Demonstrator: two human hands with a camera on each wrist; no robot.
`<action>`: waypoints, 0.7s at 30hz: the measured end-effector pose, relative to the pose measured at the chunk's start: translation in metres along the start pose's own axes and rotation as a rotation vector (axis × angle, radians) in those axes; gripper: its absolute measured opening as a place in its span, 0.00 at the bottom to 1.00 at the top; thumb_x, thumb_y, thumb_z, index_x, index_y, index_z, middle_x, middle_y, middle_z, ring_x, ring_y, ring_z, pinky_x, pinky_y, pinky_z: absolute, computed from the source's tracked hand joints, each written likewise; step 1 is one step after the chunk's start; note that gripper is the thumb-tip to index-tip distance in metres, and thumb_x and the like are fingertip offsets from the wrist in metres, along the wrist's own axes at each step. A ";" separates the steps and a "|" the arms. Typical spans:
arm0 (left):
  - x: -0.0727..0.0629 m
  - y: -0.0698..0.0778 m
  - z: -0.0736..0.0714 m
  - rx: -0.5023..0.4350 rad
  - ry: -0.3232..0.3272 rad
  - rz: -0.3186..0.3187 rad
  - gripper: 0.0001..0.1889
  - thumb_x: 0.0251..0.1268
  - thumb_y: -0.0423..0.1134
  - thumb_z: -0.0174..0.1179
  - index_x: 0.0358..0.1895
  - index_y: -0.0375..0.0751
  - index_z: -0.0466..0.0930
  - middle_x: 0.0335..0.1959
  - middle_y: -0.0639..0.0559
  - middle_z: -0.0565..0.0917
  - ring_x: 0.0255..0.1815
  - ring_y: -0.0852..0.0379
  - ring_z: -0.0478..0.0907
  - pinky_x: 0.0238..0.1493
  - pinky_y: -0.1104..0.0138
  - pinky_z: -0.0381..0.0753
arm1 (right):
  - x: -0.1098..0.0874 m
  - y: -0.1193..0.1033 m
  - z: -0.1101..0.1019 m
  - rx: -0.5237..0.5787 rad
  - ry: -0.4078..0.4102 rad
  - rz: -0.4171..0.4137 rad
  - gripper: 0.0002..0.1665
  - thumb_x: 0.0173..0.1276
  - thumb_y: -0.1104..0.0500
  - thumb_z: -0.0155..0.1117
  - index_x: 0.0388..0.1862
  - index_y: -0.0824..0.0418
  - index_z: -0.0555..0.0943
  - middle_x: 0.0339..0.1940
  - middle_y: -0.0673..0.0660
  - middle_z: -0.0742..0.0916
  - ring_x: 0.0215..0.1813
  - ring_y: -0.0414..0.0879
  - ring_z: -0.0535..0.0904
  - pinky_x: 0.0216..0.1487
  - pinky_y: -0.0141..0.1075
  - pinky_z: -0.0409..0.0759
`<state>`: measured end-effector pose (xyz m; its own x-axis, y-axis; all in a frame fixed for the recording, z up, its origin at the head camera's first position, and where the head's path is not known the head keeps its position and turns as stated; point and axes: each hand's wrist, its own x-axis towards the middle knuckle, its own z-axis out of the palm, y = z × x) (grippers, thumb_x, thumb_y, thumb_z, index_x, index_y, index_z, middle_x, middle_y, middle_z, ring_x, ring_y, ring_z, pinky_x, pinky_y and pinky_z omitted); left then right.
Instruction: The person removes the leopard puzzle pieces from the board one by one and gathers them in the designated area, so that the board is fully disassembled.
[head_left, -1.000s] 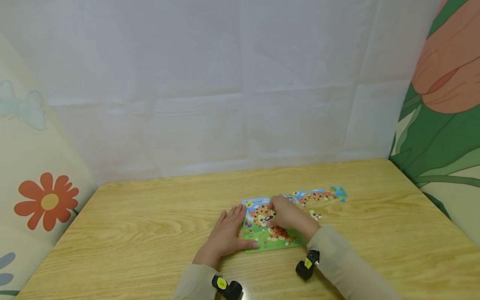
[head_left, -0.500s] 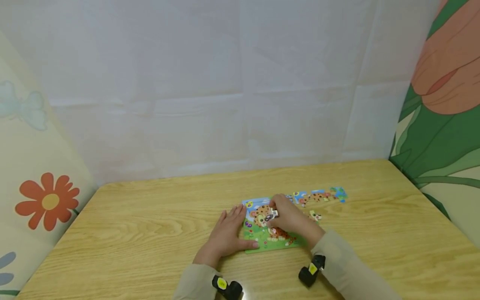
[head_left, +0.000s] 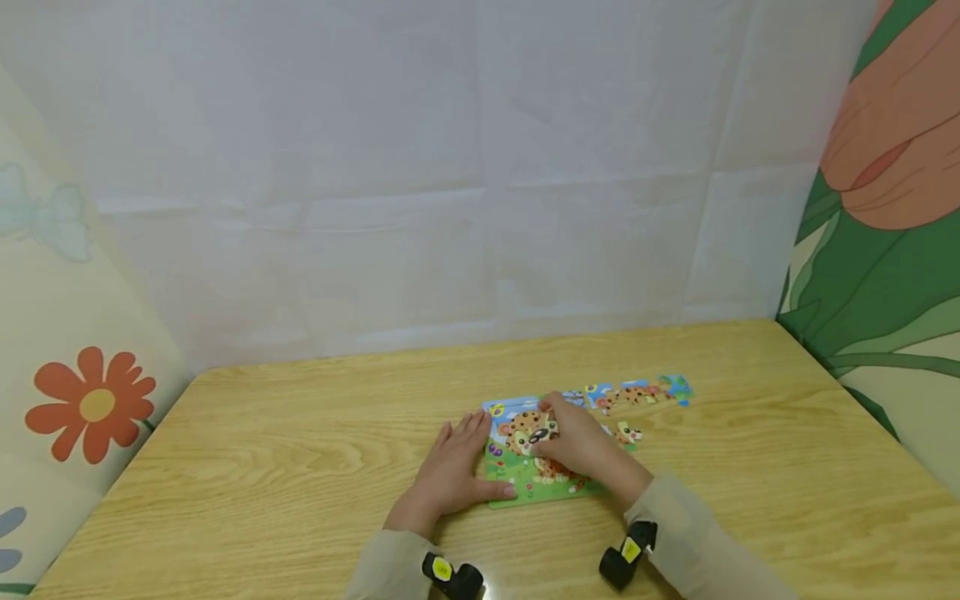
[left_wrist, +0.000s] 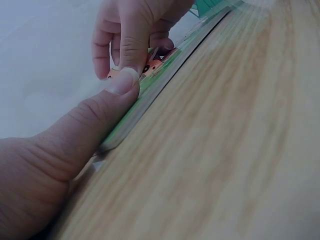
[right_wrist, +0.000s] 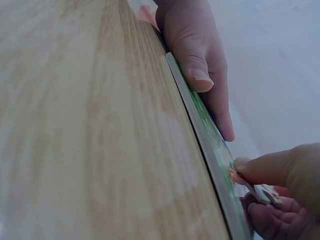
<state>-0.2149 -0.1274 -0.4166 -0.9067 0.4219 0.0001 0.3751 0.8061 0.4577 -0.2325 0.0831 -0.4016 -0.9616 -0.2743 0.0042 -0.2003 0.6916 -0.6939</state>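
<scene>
A jigsaw puzzle board (head_left: pixel 498 492) with a spotted leopard cub on green grass lies flat on the table. My left hand (head_left: pixel 452 467) rests along its left side, fingers straight and thumb on the near left corner. Over the middle of the board my right hand (head_left: pixel 581 437) pinches a small puzzle piece (right_wrist: pixel 261 194) between thumb and fingers, at the cub's face. In the right wrist view the piece stands tilted close over the board. My right hand covers the board's right part in the head view.
Right of the board, a row of loose puzzle pieces (head_left: pixel 636 395) lies on the wooden table (head_left: pixel 300 442), ending in a blue-green piece (head_left: pixel 679 389). Another loose piece (head_left: pixel 627 433) lies nearer. A white cloth (head_left: pixel 375 167) hangs behind the table.
My right hand turns the piece over the cub's face; its pale side showed half a second ago, a printed eye now. My right wrist has shifted slightly right and nearer. My left hand stays put.
</scene>
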 end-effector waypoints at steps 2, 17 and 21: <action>0.000 0.000 0.001 0.006 0.002 0.001 0.59 0.42 0.67 0.64 0.72 0.34 0.48 0.73 0.41 0.50 0.74 0.44 0.44 0.73 0.50 0.36 | -0.001 0.002 0.001 0.025 0.009 0.003 0.35 0.57 0.54 0.70 0.61 0.61 0.68 0.55 0.65 0.79 0.53 0.57 0.77 0.48 0.49 0.78; -0.002 0.003 0.000 0.015 0.003 0.011 0.59 0.41 0.68 0.64 0.72 0.35 0.49 0.73 0.42 0.50 0.74 0.44 0.44 0.73 0.49 0.36 | -0.001 0.016 -0.002 0.304 0.049 -0.002 0.19 0.65 0.62 0.60 0.54 0.62 0.76 0.23 0.55 0.78 0.23 0.45 0.72 0.24 0.35 0.72; -0.002 0.004 0.000 0.008 0.004 0.011 0.59 0.41 0.68 0.64 0.72 0.35 0.49 0.73 0.42 0.50 0.74 0.44 0.44 0.73 0.49 0.36 | -0.001 0.017 -0.003 0.398 0.047 0.078 0.19 0.64 0.61 0.61 0.54 0.61 0.75 0.17 0.52 0.73 0.18 0.42 0.69 0.20 0.32 0.71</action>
<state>-0.2119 -0.1255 -0.4148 -0.9034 0.4287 0.0089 0.3864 0.8050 0.4503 -0.2351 0.0971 -0.4111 -0.9805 -0.1940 -0.0326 -0.0475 0.3942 -0.9178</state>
